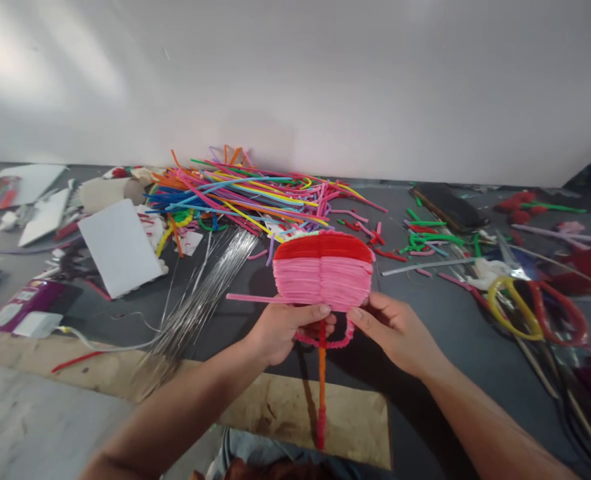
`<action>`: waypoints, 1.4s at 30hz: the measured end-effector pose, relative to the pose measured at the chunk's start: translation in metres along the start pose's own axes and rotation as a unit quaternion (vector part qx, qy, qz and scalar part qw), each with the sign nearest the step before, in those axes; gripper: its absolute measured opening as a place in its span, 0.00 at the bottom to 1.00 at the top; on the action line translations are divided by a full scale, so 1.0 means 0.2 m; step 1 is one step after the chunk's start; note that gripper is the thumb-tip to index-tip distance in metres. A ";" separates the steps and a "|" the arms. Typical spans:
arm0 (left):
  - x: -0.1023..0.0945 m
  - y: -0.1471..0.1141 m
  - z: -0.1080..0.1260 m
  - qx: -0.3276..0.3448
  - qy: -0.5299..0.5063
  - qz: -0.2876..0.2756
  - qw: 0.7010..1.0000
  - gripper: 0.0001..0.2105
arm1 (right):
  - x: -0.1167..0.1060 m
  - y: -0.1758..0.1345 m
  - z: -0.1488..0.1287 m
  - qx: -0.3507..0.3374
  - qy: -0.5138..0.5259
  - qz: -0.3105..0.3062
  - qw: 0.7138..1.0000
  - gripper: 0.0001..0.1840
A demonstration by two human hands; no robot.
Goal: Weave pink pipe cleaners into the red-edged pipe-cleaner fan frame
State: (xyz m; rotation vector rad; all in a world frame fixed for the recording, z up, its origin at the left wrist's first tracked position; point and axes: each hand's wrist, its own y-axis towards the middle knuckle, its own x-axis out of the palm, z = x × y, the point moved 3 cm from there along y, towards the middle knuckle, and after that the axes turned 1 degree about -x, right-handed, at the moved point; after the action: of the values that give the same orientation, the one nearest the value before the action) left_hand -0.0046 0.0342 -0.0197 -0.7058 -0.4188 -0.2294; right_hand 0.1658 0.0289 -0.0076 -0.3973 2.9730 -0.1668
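Note:
In front of me is a rounded pipe-cleaner panel (320,273), red across its upper part and pink below, with a seam down the middle. My left hand (280,327) pinches its lower edge near the centre, thumb on top. Fingers of my right hand (395,330) grip the lower right edge. A loose pink pipe-cleaner end (250,298) sticks out to the left. Below the panel curves a pink fuzzy loop (343,343), partly hidden by the hands. From the middle hangs an orange and red stem (321,380).
Behind the panel lies a heap of coloured pipe cleaners (245,193). Thin metal wires (200,300) spread to the left, beside a white card (120,250). Scissors with yellow and red handles (515,307), a dark phone (450,207) and green and pink scraps (425,233) are on the right.

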 end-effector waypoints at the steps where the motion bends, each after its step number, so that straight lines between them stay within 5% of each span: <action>1: 0.00 0.00 0.00 0.010 0.004 0.009 1.000 0.11 | 0.00 0.00 0.00 0.000 0.009 -0.004 1.000 0.16; 8: 0.00 -0.01 0.02 0.027 -0.004 0.049 0.998 0.10 | 0.00 0.01 0.02 0.004 0.110 -0.034 0.993 0.21; 17: 0.00 0.00 0.01 0.016 -0.002 0.050 0.999 0.11 | 0.03 0.01 0.00 0.062 0.093 -0.031 0.993 0.18; 21: 0.00 0.00 0.01 0.032 -0.016 0.062 0.997 0.12 | 0.00 0.00 -0.01 -0.015 -0.006 0.081 0.997 0.13; 24: 0.00 0.00 0.01 0.034 -0.025 0.077 0.996 0.12 | -0.02 -0.03 -0.04 -0.121 -0.149 0.163 0.968 0.08; 30: 0.01 0.00 0.02 0.042 -0.030 0.069 0.996 0.12 | 0.02 -0.04 -0.06 -0.233 -0.239 0.136 0.933 0.04; 42: 0.01 0.00 0.01 0.068 -0.023 0.049 0.996 0.10 | 0.03 -0.02 -0.05 -0.186 -0.168 0.104 0.962 0.05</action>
State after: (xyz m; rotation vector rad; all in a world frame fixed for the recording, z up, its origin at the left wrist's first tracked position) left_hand -0.0040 0.0352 -0.0168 -0.5964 -0.4386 -0.0916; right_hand 0.1594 0.0233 0.0021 -0.1282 2.6724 0.4441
